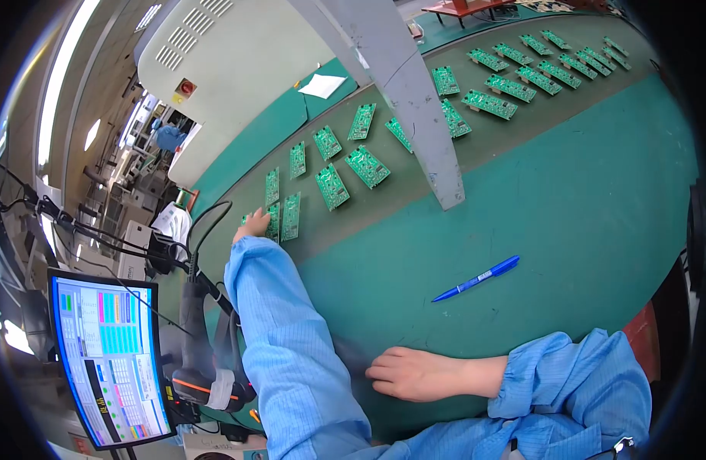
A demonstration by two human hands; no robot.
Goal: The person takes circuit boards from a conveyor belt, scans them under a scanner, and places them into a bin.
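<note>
My left hand (253, 224) reaches out to the near left end of the rows of green circuit boards. Its fingers are bent round the edge of a circuit board (244, 220), which the hand mostly covers. Right beside it stands another circuit board (273, 221), and a further board (291, 215) is just to the right. My right hand (410, 374) lies on the green table mat (384, 291) with its fingers curled in; I see nothing in it. A blue pen (477, 279) lies on the mat beyond the right hand.
Several more boards (367, 166) line the dark strip (476, 146) to the far right. A grey metal post (418, 100) rises through them. At left are a monitor (111, 360), a handheld scanner (203, 387) in a stand and black cables. White paper (322, 86) lies behind.
</note>
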